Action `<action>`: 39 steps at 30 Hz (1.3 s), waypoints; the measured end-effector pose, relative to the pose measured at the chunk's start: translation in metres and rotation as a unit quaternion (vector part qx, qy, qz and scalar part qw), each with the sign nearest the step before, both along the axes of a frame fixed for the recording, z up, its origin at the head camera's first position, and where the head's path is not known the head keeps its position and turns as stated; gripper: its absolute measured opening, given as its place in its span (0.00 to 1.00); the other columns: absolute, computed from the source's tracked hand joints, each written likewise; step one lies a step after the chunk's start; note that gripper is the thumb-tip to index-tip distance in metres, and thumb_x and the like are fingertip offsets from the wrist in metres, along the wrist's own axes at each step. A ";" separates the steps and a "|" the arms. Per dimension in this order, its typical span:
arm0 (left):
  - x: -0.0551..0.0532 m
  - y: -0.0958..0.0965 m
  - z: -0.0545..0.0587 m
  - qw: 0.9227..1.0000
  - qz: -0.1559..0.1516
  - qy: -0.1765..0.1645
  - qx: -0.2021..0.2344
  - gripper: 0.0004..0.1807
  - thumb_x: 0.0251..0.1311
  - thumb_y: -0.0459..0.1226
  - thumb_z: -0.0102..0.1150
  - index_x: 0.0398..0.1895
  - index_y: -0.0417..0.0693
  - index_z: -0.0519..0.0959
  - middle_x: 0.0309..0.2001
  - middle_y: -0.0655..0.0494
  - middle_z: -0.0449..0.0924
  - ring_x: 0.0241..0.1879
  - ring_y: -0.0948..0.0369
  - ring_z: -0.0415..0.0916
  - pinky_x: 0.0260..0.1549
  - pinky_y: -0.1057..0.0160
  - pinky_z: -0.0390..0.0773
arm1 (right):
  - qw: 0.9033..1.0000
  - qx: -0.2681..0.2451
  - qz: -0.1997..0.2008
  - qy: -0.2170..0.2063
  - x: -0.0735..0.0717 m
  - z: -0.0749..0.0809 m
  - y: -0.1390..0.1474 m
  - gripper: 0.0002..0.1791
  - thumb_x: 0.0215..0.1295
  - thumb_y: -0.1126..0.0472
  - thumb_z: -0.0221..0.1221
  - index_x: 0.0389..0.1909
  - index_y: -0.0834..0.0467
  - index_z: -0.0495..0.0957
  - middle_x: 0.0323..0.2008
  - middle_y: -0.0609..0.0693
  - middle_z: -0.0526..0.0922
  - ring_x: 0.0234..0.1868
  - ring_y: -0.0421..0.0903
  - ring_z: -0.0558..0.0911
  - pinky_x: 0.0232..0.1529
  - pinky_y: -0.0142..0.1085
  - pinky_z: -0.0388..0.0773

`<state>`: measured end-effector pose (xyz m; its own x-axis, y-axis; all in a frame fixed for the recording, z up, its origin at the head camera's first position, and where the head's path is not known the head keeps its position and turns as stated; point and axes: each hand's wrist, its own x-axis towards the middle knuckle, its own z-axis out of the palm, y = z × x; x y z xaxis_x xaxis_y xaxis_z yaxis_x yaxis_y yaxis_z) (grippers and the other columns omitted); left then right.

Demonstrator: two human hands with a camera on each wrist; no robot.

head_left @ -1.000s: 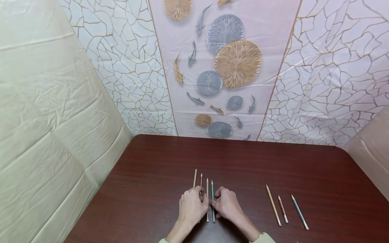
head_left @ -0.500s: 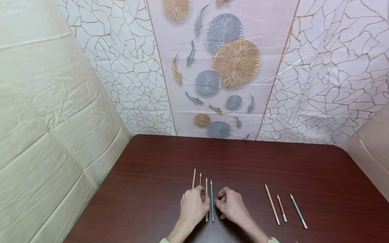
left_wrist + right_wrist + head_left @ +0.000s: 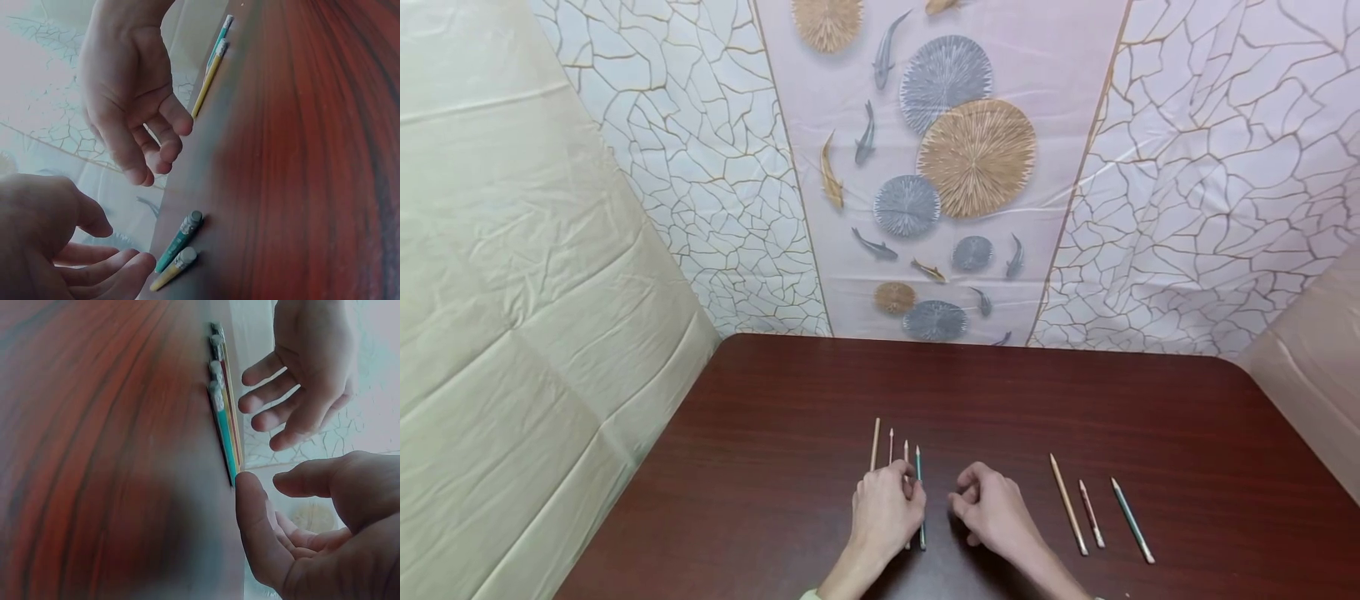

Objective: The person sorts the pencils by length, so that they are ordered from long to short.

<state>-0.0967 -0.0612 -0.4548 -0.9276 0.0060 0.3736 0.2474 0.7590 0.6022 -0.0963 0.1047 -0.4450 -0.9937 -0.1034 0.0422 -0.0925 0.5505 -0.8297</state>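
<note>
Several pencils lie side by side on the table left of centre. In the head view, a tan pencil (image 3: 875, 442), a thin reddish pencil (image 3: 891, 442), a yellowish pencil (image 3: 906, 452) and a teal pencil (image 3: 918, 463) run from left to right. My left hand (image 3: 880, 510) hovers over them and hides their middles. Its fingers are loosely bent with nothing between them, the teal pencil's eraser end (image 3: 178, 244) close by its fingertips in the left wrist view. Right of this row, my right hand (image 3: 997, 510) holds nothing, fingers loosely bent, thumb apart from the forefinger.
Farther right lie a second tan pencil (image 3: 1067, 504), a short reddish pencil (image 3: 1091, 512) and a blue-green pencil (image 3: 1132, 518), slanted and spaced apart. The dark red wooden table (image 3: 1000, 400) ends at a patterned curtain (image 3: 940, 208) behind and a cream cloth (image 3: 550, 333) at left.
My right hand has let go of the teal pencil and drawn away to the right. My left hand has shifted slightly right across the row. The head view has turned a little right.
</note>
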 end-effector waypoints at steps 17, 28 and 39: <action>0.002 0.017 0.001 1.000 -0.002 0.013 -0.006 0.09 0.51 0.35 0.69 0.35 0.41 0.85 0.18 0.70 0.78 0.18 0.69 0.75 0.24 0.62 0.77 | 0.998 0.028 -0.056 0.002 0.001 0.007 0.041 0.11 0.55 0.71 0.66 0.38 0.65 0.76 0.22 0.47 0.78 0.09 0.43 0.76 0.12 0.35 0.74; 0.002 0.035 -0.002 0.999 -0.021 -0.014 0.021 0.13 0.51 0.36 0.70 0.39 0.40 0.84 0.19 0.66 0.82 0.22 0.66 0.80 0.25 0.61 0.78 | 0.997 0.031 -0.076 -0.018 0.004 0.013 0.075 0.13 0.59 0.69 0.65 0.43 0.67 0.75 0.26 0.49 0.79 0.16 0.47 0.80 0.16 0.37 0.78; 0.002 0.059 -0.002 0.998 -0.049 0.003 0.031 0.14 0.50 0.36 0.71 0.40 0.42 0.84 0.19 0.68 0.81 0.21 0.70 0.77 0.26 0.65 0.77 | 0.994 0.054 -0.091 -0.008 0.010 0.018 0.099 0.13 0.59 0.67 0.65 0.43 0.66 0.75 0.28 0.50 0.80 0.14 0.47 0.80 0.15 0.37 0.77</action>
<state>-0.0946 -0.0024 -0.4573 -0.9212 0.0730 0.3821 0.3226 0.6921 0.6457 -0.0867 0.2040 -0.4268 -0.9969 0.0755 0.0240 0.0303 0.6434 -0.7649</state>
